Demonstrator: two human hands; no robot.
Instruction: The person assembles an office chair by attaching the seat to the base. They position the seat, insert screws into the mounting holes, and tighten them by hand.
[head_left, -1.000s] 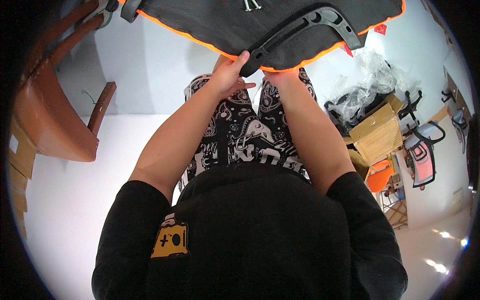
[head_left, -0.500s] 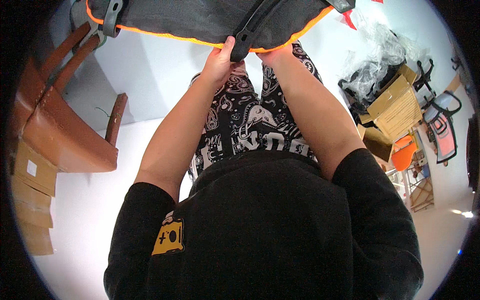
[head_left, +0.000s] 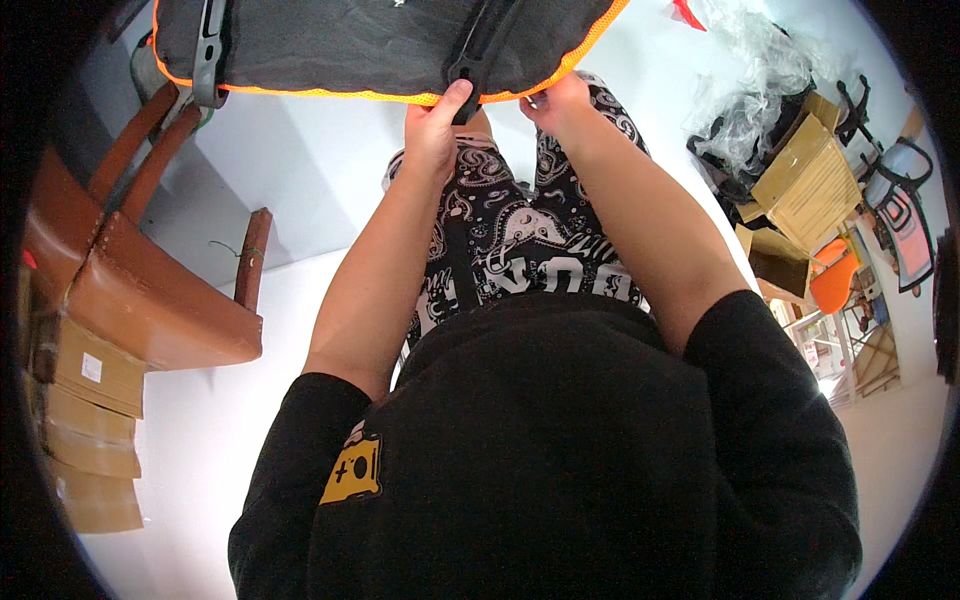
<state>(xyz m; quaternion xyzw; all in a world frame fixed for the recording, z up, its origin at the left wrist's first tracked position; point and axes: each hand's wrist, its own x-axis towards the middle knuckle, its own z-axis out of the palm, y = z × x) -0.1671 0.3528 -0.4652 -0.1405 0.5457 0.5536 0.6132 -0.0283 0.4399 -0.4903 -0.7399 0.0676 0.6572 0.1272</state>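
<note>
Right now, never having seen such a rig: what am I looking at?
No machine here: this is bare-handed work. The view comes from the left of two fisheye cameras worn on the head, looking down, so straight edges bend. The left hand holds the near edge of a dark grey fabric panel with orange edging, thumb on top, beside the lower end of a long black plastic bracket. The right hand is at the same edge; its grip is partly hidden. To the left stands brown leather-like furniture; to the right, crumpled clear plastic wrap lies by an open brown cardboard box.
</note>
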